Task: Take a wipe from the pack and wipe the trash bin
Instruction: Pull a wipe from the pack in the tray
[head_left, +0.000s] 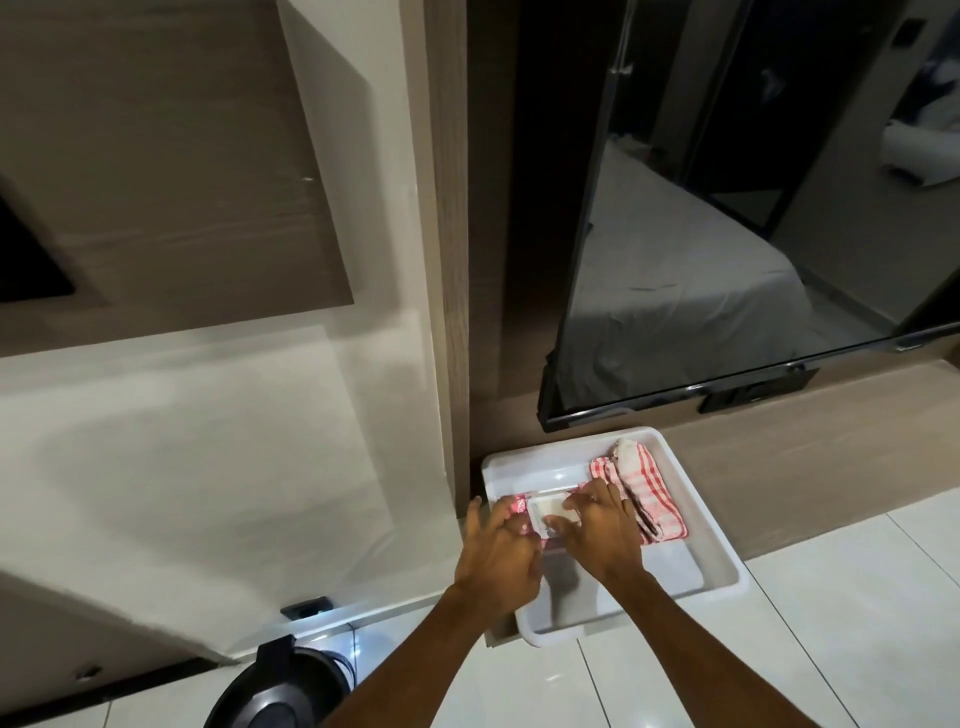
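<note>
A pink wipe pack (521, 503) with a white lid (545, 506) lies in a white tray (566, 444) on the floor. My left hand (498, 551) grips the pack's left end with curled fingers. My right hand (597, 525) covers its right side, fingertips pressed on the white lid. Whether a wipe is pinched between the fingers is hidden. The black round trash bin (280, 691) stands at the bottom left, apart from both hands.
A red-and-white checked cloth (649, 483) lies in the tray to the right of the pack. A dark glass panel (675, 260) leans behind the tray. A white wall (208, 441) rises on the left, and white floor tiles (831, 623) spread to the right.
</note>
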